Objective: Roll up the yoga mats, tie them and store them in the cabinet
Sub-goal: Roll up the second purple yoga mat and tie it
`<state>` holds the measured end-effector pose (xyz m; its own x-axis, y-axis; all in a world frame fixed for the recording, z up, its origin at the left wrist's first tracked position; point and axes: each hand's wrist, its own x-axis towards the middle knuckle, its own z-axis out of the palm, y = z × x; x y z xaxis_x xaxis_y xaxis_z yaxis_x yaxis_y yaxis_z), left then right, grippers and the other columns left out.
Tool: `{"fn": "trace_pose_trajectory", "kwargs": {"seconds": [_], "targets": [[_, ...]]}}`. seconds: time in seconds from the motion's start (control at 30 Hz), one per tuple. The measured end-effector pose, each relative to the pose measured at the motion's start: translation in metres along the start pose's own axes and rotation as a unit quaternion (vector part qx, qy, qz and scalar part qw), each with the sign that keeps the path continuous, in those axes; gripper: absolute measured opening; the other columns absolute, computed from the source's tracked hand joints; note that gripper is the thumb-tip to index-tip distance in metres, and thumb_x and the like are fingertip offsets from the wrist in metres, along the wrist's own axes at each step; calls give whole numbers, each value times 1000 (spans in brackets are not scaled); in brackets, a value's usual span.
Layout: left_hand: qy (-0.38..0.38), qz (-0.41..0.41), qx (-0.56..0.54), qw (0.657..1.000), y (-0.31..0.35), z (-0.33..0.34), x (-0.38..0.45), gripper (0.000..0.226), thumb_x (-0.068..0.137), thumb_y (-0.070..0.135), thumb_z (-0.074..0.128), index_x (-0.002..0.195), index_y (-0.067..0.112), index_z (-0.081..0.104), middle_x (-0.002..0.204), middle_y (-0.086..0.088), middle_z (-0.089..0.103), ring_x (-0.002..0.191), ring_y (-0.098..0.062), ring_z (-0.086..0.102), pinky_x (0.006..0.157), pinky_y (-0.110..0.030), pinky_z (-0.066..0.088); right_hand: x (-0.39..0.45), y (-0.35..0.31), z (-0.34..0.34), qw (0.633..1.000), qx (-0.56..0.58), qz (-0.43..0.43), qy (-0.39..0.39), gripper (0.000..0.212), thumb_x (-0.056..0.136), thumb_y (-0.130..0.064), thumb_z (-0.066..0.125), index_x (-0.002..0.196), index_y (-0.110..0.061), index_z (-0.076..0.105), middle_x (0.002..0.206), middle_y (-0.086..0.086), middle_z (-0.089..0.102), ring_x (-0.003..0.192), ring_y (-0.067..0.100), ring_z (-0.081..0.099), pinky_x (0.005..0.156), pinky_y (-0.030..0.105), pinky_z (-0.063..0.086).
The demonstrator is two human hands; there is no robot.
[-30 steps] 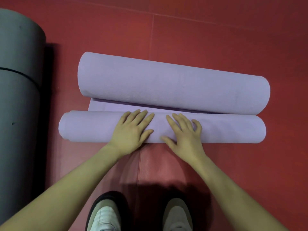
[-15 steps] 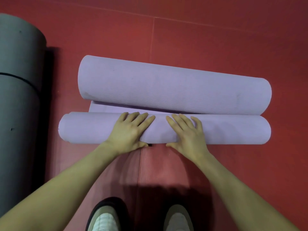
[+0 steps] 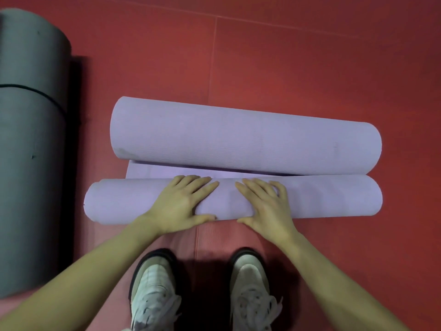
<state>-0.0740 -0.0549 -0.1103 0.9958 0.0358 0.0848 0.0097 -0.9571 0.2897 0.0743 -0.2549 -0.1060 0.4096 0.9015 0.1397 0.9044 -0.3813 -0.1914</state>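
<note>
The lilac yoga mat (image 3: pixel 238 144) lies across the middle of the frame on the red floor (image 3: pixel 310 56), curled into two rolls: a fat far roll and a slimmer near roll (image 3: pixel 334 197), joined by a short flat strip that shows between them at centre left. Both hands rest on the near roll close to its middle. The left hand (image 3: pixel 181 201) and the right hand (image 3: pixel 265 204) lie flat, fingers straight and spread over the top of the curve, thumbs tucked down at its near edge by the floor; they press rather than grip, likely to keep the coil tight and level while it is pushed toward the far roll. At the left edge of the frame a grey rolled mat (image 3: pixel 31 151) lies lengthwise, a thin dark band (image 3: pixel 35 90) around it, so it seems already tied. Two pale shoes (image 3: pixel 152 290) stand at the bottom centre, just behind the near roll. No cabinet shows.
</note>
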Motion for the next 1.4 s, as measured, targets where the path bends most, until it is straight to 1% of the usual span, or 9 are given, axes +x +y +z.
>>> {"fn": "trace_pose_trajectory", "kwargs": {"seconds": [0.33,0.47,0.57,0.73,0.93,1.03,1.13,1.27,1.4], "targets": [[-7,-121,15,992,7,-9,60,66,93,55,20,143,20,45,155,-6,28,141,-31,29,113,-47,11,-9,3,5,1000,-12,9,-16,99,45,-51,87,132,-21,52,134,6,54,121,24,42,100,44,25],[27,-151,98,983,-4,-3,89,60,91,50,32,135,15,55,140,-17,49,121,-43,48,100,-50,22,-4,4,4,999,-32,21,13,100,44,-57,85,132,-27,48,122,7,42,106,28,41,94,42,25],[33,-176,87,980,-5,-7,109,65,90,52,31,135,11,53,128,-19,55,105,-43,53,87,-49,37,0,10,4,999,-17,21,29,82,61,-55,75,131,-26,45,126,7,51,117,27,44,100,45,24],[12,-190,42,981,-18,-13,126,69,87,59,22,136,19,50,153,-17,30,136,-42,29,105,-60,17,16,18,6,998,-7,62,11,60,78,-58,48,130,-28,50,134,12,51,124,30,41,105,49,21],[35,-176,95,979,-32,-17,150,62,90,50,32,132,13,57,124,-22,55,99,-44,53,84,-46,35,32,20,9,995,-33,88,35,50,86,-53,42,127,-25,51,125,12,53,121,31,45,105,54,19],[38,-180,58,981,-34,-19,161,59,90,50,32,130,14,58,132,-25,50,110,-49,50,91,-52,42,54,21,11,990,-24,131,36,48,88,-50,41,117,-20,65,129,11,59,127,28,38,109,51,8],[35,-183,53,981,-40,-19,164,59,90,52,29,129,17,58,148,-23,36,131,-49,35,106,-56,21,69,21,14,987,-40,155,23,51,89,-52,39,121,-22,64,137,10,54,128,30,37,107,54,12],[38,-180,108,977,-51,-21,171,55,91,47,33,131,19,59,134,-23,51,109,-47,53,96,-52,31,71,29,18,991,-68,115,-8,76,81,-72,36,135,-21,52,144,9,47,130,32,40,106,60,14],[29,-196,53,979,-60,-25,190,62,91,49,31,134,13,55,131,-24,52,102,-48,52,90,-52,42,85,36,21,989,-90,95,62,64,88,-71,35,121,-21,59,122,11,57,108,34,51,101,61,28]]}}
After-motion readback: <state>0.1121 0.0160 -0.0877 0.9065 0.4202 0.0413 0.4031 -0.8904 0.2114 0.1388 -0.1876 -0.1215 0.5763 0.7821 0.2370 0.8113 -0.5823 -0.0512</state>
